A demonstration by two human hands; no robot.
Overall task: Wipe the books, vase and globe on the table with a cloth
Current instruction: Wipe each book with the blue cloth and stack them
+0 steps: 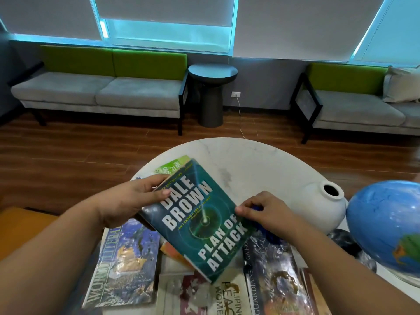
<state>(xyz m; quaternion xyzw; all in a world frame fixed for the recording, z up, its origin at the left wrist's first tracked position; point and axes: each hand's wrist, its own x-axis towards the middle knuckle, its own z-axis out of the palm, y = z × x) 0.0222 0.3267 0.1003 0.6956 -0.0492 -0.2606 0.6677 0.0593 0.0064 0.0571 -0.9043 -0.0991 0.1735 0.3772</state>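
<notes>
I count at least six books (122, 264), one vase (322, 208), one globe (386, 221), one cloth (258, 208) | my left fingers (156, 179) grip teal book (200, 223), centre frame | right fingers (255, 198) clench cloth against its right edge

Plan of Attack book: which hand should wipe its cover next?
Right. The right hand holds the blue cloth bunched at the right edge of the Plan of Attack book. The left hand grips the book's upper left edge and is better kept steadying it.
</notes>
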